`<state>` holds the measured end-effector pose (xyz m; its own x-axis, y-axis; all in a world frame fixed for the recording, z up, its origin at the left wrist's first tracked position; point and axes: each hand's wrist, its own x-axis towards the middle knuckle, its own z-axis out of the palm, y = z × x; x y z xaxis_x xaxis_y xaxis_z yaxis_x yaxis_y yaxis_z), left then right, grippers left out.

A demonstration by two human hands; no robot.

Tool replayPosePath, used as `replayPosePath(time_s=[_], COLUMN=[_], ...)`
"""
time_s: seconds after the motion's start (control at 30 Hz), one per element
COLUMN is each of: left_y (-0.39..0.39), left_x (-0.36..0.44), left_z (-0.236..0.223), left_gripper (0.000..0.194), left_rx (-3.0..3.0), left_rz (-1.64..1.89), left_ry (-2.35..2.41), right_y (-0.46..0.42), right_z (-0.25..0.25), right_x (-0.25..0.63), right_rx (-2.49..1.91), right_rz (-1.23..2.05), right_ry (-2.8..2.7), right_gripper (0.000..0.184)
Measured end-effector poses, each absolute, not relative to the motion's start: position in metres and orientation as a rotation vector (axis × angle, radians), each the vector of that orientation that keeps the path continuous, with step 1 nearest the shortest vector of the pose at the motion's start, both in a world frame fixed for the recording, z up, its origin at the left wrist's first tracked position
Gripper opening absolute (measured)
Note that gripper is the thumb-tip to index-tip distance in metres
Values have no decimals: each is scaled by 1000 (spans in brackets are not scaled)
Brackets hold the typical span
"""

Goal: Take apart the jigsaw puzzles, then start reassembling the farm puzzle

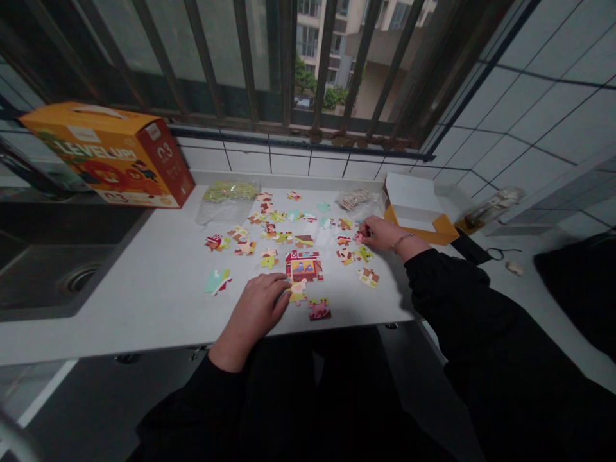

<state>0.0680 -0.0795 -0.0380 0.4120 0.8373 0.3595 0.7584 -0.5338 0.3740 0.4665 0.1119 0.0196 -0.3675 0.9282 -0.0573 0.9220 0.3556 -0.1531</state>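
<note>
The right hand [387, 234] has a tight grip on a small, light, stiff cardboard puzzle piece [360, 237], best held by its edges, near other pieces [283, 237] on the white tabletop [144, 301], while the left hand [257, 308] rests by a yellow piece [297, 290], its grip unclear.

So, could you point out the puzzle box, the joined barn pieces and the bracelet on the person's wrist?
Puzzle box [108, 160], head view, point on its printed front face.
Joined barn pieces [304, 266], head view, point on the middle of the picture.
Bracelet [402, 242], head view, point on its upper band.
</note>
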Motion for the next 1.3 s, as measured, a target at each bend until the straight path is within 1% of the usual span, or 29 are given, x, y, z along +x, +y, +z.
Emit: replayPosePath(time_s=[0.07, 0.1, 0.2, 0.27, 0.3, 0.37, 0.43, 0.5, 0.67, 0.77, 0.87, 0.93, 1.0, 1.13, 1.23, 1.3], left_y=[-80, -80, -80, -81, -81, -83, -85, -87, -91, -94, -98, -102, -104, -105, -104, -103], left_x=[68, 68, 69, 69, 69, 69, 69, 69, 67, 66, 66, 66, 66, 65, 65, 65], left_z=[-37, -37, -36, -35, -34, -32, -30, -27, -24, -24, -24, -24, -24, -25, -24, -22], left_gripper=[18, 18, 18, 19, 19, 21, 23, 28, 43, 53, 69, 77, 74, 59, 62, 59], left_rx=[2509, 2507, 2492, 2473, 2463, 2445, 2436, 2420, 2322, 2257, 2209, 2187, 2161, 2119, 2106, 2092], left_rz=[775, 782, 822, 846, 854, 861, 877, 897, 953, 1019, 1045, 1045, 1056, 1056, 1019, 988], left_ry=[1416, 1407, 1382, 1369, 1366, 1366, 1357, 1326, 1306, 1318, 1278, 1243, 1221, 1196, 1200, 1213], right_y=[104, 98, 65, 34, 17, -16, -44, -67, -99, -108, -112, -115, -118, -121, -122, -123], right_z=[22, 22, 19, 14, 11, 5, -1, -5, -11, -11, -11, -11, -13, -20, -24, -24], right_x=[466, 465, 450, 433, 422, 399, 376, 355, 316, 301, 290, 285, 281, 275, 274, 274], right_rx=[-1761, -1738, -1495, -1317, -1267, -1195, -1175, -1175, -1095, -1044, -1037, -1058, -1094, -1148, -1175, -1186], right_rz=[290, 373, 819, 1069, 1173, 1335, 1415, 1463, 1590, 1616, 1634, 1648, 1661, 1660, 1667, 1672], right_ry=[-2439, -2332, -1843, -1617, -1545, -1391, -1243, -1095, -760, -632, -600, -622, -674, -765, -827, -882], right_gripper=[21, 25, 33, 51, 56, 55, 52, 49, 52, 61, 71, 72, 66, 56, 52, 49])
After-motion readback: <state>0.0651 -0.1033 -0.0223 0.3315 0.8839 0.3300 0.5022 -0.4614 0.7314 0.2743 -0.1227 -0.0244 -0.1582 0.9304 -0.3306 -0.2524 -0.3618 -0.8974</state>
